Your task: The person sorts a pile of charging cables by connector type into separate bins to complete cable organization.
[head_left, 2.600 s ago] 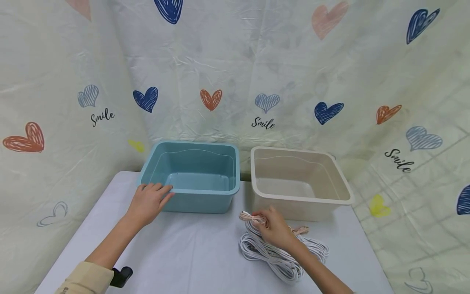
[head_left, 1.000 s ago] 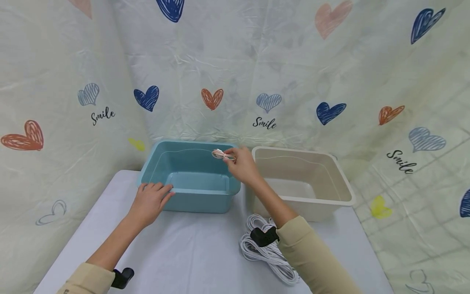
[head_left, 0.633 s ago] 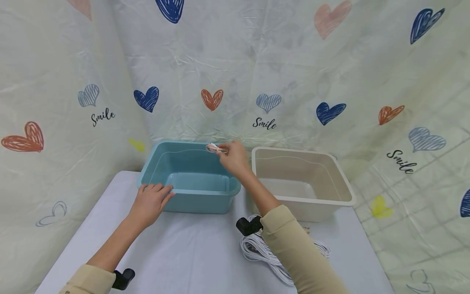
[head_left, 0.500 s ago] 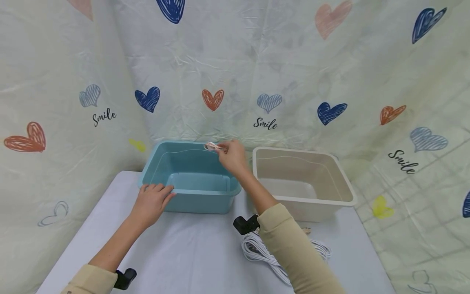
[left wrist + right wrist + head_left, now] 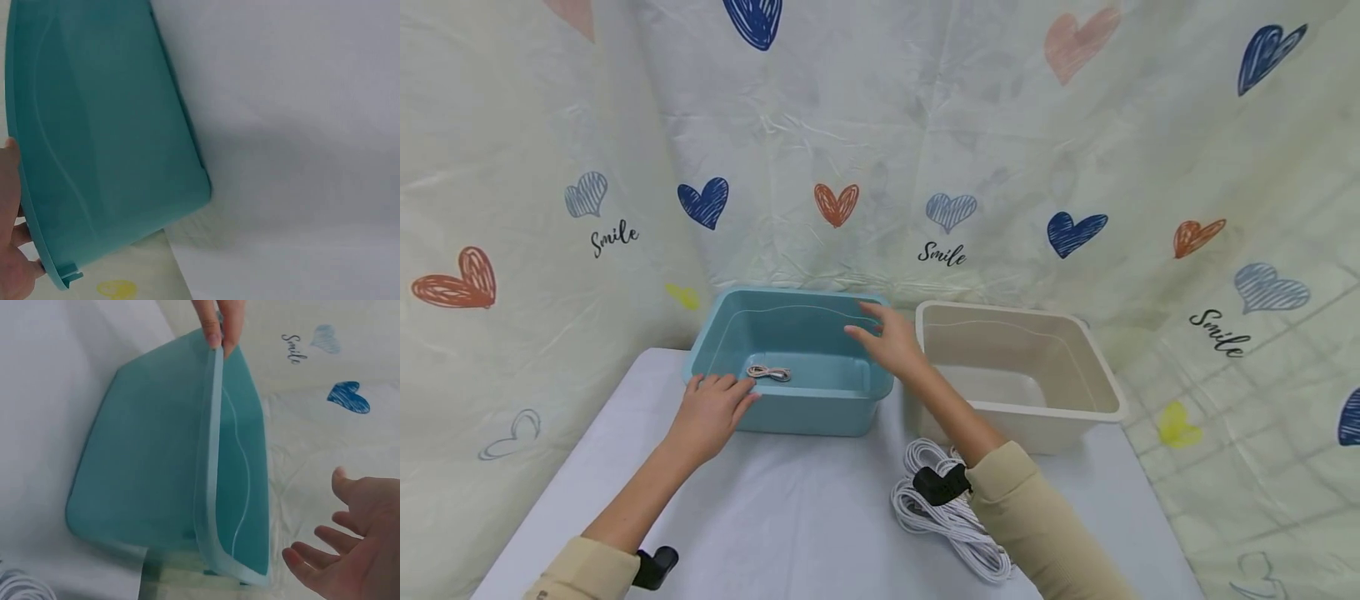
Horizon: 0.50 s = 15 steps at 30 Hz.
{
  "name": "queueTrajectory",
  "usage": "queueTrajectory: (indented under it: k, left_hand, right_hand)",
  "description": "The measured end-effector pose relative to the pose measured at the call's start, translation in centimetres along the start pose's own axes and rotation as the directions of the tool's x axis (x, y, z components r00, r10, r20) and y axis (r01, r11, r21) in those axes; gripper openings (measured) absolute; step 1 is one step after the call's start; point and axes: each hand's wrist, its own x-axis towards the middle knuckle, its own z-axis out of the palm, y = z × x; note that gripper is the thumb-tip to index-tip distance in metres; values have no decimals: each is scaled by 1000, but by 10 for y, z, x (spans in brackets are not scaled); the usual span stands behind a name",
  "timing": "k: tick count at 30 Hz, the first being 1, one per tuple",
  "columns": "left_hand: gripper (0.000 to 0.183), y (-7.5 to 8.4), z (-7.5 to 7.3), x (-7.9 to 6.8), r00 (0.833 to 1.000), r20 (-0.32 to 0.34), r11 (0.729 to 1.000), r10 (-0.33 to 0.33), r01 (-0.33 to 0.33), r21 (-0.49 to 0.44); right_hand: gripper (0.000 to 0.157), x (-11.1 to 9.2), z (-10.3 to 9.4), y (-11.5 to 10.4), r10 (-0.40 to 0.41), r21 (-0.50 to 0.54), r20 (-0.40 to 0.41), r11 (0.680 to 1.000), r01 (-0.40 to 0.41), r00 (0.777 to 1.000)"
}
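Note:
A blue plastic bin [image 5: 808,412] stands at the back of the table. My left hand [image 5: 707,417] grips its front rim near the left corner; in the right wrist view the thumb is outside and a finger inside. On the bin's floor lies a small tied bundle of pinkish cable [image 5: 769,372]. Over the bin's right end hovers my right hand [image 5: 891,342], fingers spread and holding nothing. The right wrist view shows this hand [image 5: 350,544] beside the bin's rim, palm partly visible.
A beige bin [image 5: 1022,421] sits to the right of the blue one. In front of it lie coiled white cables [image 5: 951,529], partly hidden under the right forearm. A white cloth covers the table [image 5: 805,517]; a heart-printed sheet [image 5: 880,125] hangs behind.
The small cable bundle has left my right hand and now lies in the blue bin. That hand has opened and drawn back slightly right and down. The left hand stays on the rim.

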Motion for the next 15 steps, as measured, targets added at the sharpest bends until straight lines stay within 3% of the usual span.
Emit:
queueTrajectory:
  k: [9,15]
  left_hand:
    - [31,-1,1,0,1000,15,999,2,-1,-35]
    - [29,-1,-1,-1,1000,6,998,14,-13,-66]
  right_hand:
    - [51,-31,-23,16,-63,65,-33,996,65,997]
    - [47,-52,-35,30,-127,37,-63,991,129,990]
